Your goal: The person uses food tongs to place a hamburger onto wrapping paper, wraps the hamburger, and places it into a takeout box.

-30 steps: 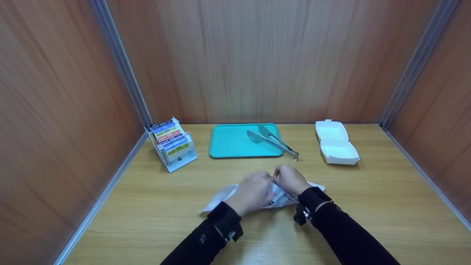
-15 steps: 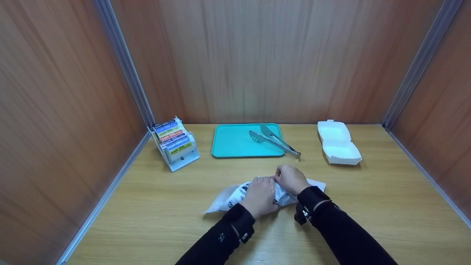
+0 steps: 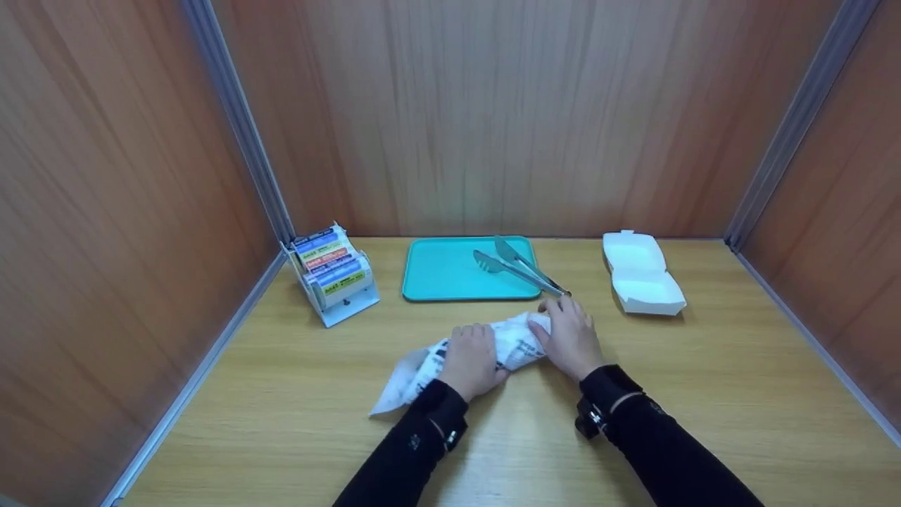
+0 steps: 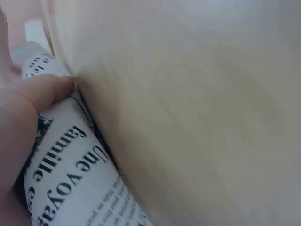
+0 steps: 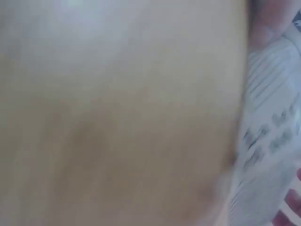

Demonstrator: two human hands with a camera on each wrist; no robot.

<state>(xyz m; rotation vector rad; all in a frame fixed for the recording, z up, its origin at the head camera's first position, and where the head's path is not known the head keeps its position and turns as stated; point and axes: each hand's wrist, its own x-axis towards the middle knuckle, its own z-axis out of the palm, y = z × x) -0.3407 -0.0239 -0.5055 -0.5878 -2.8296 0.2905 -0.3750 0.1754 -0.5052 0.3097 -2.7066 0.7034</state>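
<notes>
Paper roll (image 3: 519,343): my left hand (image 3: 473,359) grips its middle, my right hand (image 3: 574,339) its right end. Wrapping step, I judge; next likely needs that end tucked. Place: mid-table (image 3: 295,422), near side of tray (image 3: 443,271).

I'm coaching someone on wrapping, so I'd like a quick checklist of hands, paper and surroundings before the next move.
1. Left hand steadying the paper roll: ok, it grips the middle.
2. Right hand on the roll: ok, it holds the right end.
3. Left end of the paper folded in: not ok, it flares out loose.
4. Contents inside the wrap: cannot tell, the paper hides them.
5. White box open: ok, lid back.
6. Tongs wholly on the tray: not ok, the handle end sticks out past its edge.
</notes>
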